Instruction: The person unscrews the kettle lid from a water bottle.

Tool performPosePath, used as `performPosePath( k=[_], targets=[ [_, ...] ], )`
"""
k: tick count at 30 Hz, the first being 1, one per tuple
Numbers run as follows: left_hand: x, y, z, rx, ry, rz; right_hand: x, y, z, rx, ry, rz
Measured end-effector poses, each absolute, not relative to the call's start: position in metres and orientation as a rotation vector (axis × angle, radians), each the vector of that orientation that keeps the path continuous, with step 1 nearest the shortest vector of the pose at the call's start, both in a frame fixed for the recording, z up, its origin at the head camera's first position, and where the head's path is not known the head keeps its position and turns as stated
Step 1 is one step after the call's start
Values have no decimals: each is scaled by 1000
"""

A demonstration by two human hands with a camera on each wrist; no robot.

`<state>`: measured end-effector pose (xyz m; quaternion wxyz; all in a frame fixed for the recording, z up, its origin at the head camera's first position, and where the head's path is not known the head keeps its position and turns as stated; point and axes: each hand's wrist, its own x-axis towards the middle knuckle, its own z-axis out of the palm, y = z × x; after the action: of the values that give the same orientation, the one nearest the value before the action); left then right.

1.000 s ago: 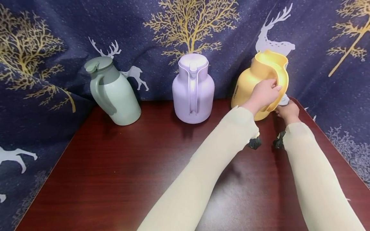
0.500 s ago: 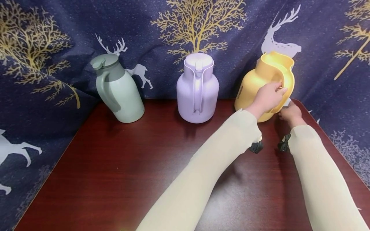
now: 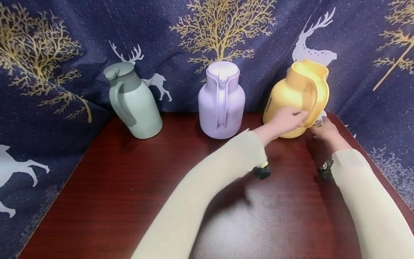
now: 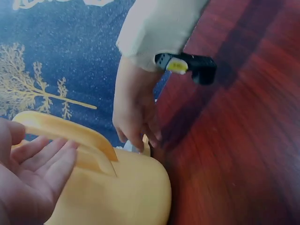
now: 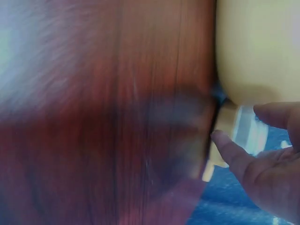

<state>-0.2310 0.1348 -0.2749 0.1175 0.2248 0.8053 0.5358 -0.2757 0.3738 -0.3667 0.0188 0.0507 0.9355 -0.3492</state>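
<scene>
Currently: yellow jug point(image 3: 295, 99) upright at table's point(image 3: 129, 201) far right corner. Left hand point(image 3: 286, 120) slack-fingered beside its handle point(image 3: 315, 99), gripping nothing. Right hand point(image 3: 325, 129) pinches small pale piece point(image 5: 246, 131) behind its base. Risk: a knock sends jug over edge.

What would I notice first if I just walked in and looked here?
Three jugs stand in a row at the back of the dark red table: a green jug left, a purple jug middle, a yellow jug right. The left hand and the right hand are both at the yellow jug.
</scene>
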Motion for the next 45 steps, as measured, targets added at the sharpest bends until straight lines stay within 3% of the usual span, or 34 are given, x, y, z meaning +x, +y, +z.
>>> performPosePath(
  k=[5, 11, 16, 25, 31, 45],
  targets=[
    [-212, 87, -291, 670, 2099, 1561, -254, 376, -355, 89, 2960, -917],
    [-183, 8, -309, 769, 2138, 1357, -223, 369, -337, 7, 2955, -989],
    [-166, -58, -318, 709, 2274, 1340, -200, 354, -310, -63, 3047, -946],
    [-185, -148, -275, 557, 2606, 1385, -181, 321, -254, -92, 3258, -878],
    [-207, -177, -243, 462, 2644, 1424, -182, 307, -221, 40, 3253, -1018],
    [-241, -175, -231, 359, 2562, 1458, -208, 244, -185, -327, 3083, -1131]
  ],
)
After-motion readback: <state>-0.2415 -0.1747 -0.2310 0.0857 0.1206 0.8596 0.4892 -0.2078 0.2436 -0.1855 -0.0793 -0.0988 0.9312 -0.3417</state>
